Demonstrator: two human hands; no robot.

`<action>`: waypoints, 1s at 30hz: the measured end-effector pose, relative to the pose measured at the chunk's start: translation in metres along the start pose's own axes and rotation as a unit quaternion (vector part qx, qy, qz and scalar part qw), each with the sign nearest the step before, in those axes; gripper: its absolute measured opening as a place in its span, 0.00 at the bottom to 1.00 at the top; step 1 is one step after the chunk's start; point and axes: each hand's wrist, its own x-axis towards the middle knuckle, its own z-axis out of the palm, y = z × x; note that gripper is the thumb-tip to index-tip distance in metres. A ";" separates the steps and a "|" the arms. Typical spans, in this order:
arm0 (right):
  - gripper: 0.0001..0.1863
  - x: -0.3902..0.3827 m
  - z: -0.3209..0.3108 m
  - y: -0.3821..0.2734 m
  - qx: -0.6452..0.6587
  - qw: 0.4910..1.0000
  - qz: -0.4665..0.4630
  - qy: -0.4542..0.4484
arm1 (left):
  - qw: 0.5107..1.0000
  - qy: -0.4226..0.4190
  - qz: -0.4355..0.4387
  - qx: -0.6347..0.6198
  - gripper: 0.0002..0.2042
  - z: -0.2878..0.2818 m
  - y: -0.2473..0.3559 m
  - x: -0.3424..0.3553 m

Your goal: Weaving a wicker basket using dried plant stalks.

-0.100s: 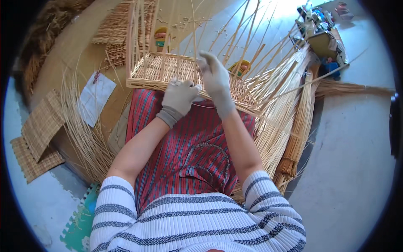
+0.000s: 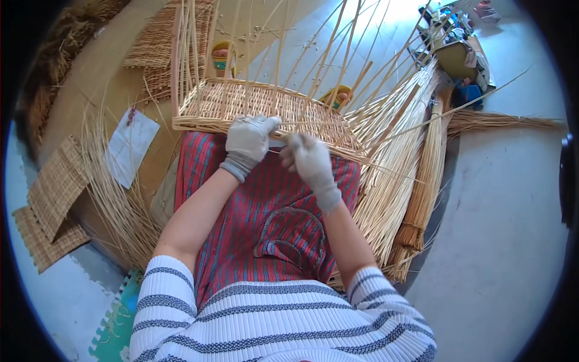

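Head view: a woven wicker piece (image 2: 220, 99) sits at the far end of the red striped cloth (image 2: 235, 223) over the person's lap.
The gloved left hand (image 2: 248, 137) has its fingers closed on the near rim; the gloved right hand (image 2: 308, 159), blurred, curls its fingers just beside that rim, and whether they grip a strand cannot be told. Pale strands (image 2: 398, 139) lie to the right.

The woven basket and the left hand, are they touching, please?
Touching: the head view shows the left hand closed over the woven basket at its near edge.
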 end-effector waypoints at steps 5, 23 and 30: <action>0.28 0.068 -0.033 -0.024 -0.016 0.845 -0.474 0.248 | 0.999 -0.001 0.005 -0.050 0.33 -0.009 0.007 -0.002; 0.16 0.084 -0.046 -0.075 -0.148 0.963 -0.193 0.113 | 0.987 -0.122 0.050 0.086 0.18 0.034 0.048 0.009; 0.14 0.087 -0.025 -0.055 -0.021 0.943 -0.267 0.197 | 0.994 -0.077 0.061 0.040 0.14 0.018 0.057 0.012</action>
